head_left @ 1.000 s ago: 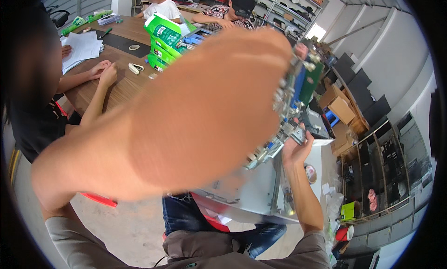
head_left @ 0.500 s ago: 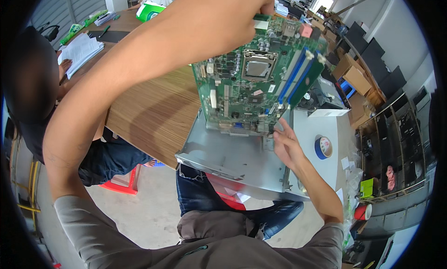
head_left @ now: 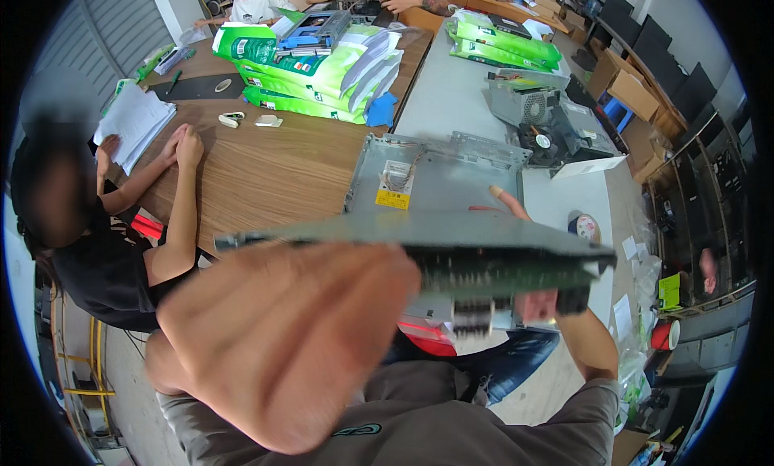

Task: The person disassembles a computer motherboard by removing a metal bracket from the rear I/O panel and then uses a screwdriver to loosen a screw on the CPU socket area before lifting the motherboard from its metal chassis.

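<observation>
While the circuit board (head_left: 492, 239) tilts over the metal case (head_left: 455, 176), the left hand (head_left: 294, 345) seems to grip it; how the right hand (head_left: 511, 202) holds is hidden. Positioning, the apparent step, next calls for steady support.

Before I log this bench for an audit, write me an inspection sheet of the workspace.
Surface: wood-topped table beside a pale tabletop.
Job's things: circuit board held nearly edge-on to the camera; open metal case beyond it.
Clutter: green packages, stapler, papers.
Hands: left hand, blurred, grips the board; right hand mostly hidden behind it.
Cables: thin wires bunched inside the case.
Surroundings: seated person at left, others across the table; cardboard boxes at right.
</observation>
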Tool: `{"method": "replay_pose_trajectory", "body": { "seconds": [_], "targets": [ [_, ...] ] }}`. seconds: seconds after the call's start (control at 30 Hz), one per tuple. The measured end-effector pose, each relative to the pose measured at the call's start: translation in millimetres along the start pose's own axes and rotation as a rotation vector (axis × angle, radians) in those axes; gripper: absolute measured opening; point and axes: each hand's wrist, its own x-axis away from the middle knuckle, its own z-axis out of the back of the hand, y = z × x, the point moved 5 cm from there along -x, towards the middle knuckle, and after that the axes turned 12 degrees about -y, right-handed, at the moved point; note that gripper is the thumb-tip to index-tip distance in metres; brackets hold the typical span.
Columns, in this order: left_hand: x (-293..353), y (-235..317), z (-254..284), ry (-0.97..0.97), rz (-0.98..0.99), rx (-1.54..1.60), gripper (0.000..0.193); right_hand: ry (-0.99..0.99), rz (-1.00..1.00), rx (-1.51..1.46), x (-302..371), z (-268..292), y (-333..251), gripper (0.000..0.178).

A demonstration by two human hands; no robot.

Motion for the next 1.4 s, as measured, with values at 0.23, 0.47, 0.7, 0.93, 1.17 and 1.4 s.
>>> {"method": "replay_pose_trajectory", "body": {
  "seconds": [0.23,0.47,0.7,0.93,1.17,1.4],
  "targets": [
    [26.0,19.2,-9.0,0.122,0.006,0.104,0.020,0.096,0.026,0.106,12.8,-4.1,-2.1,0.079],
    [38.5,37.0,-0.2,0.123,0.005,0.083,0.012,0.095,0.161,0.075,11.1,3.4,8.0,0.082],
    [35.7,40.6,2.0,-0.240,0.068,0.187,0.026,0.110,0.216,0.090,18.1,13.7,9.9,0.084],
    [28.4,34.3,-13.1,-0.401,0.093,0.227,0.033,0.111,0.222,0.068,14.8,11.8,11.2,0.083],
    [38.2,34.0,-35.2,0.379,-0.369,0.010,0.018,0.118,0.238,0.057,17.3,15.1,15.9,0.083],
    [39.7,39.3,-37.6,0.230,-0.253,0.007,0.026,0.179,0.207,0.044,17.6,12.9,14.8,0.081]
  ]
}}
